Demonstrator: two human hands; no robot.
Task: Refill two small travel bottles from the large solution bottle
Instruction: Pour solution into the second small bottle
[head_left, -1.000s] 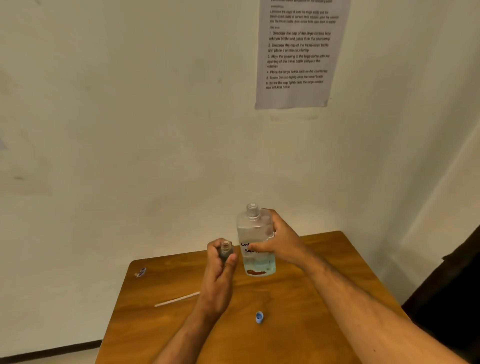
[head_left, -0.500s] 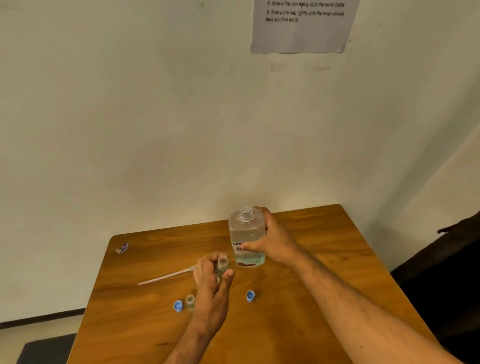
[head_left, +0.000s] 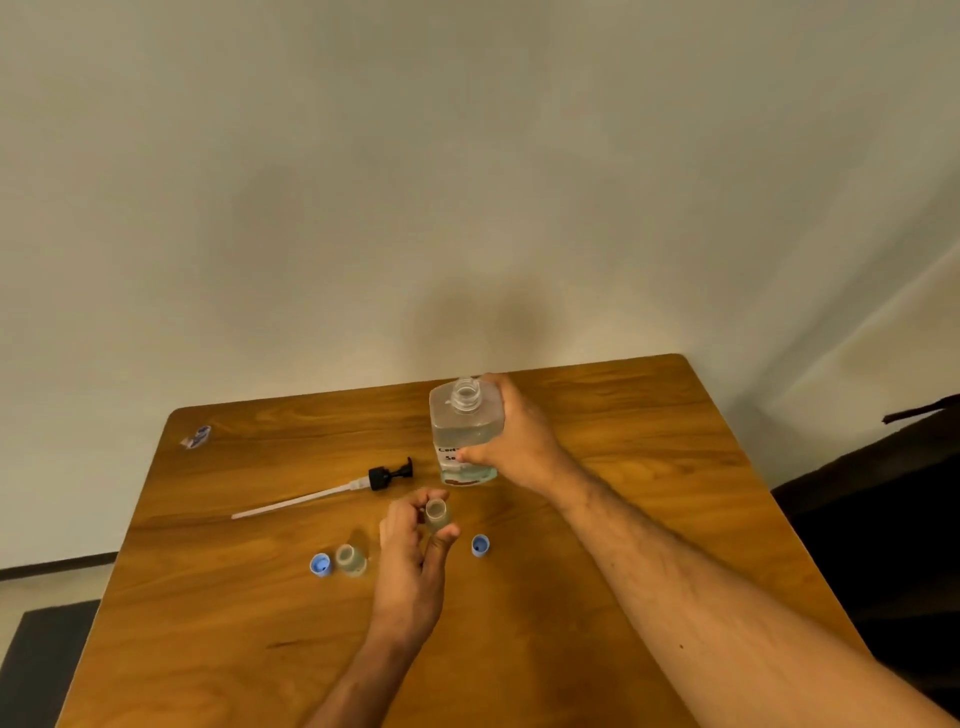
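**Lining up a pour into a travel bottle**

My right hand (head_left: 511, 441) wraps the uncapped large solution bottle (head_left: 466, 431), upright on the desk (head_left: 649, 467). My left hand (head_left: 413, 551) pinches one open travel bottle (head_left: 437, 514); the other (head_left: 350, 559) stands nearby, uncapped, its fill level unclear. Next I judge: lift, tilt, mouth over mouth, pour slowly.

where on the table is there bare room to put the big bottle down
Bare wood runs along the table's right side, past the right hand gripping the large bottle. Crowded mid-left: pump, two blue caps, standing travel bottle, left hand.
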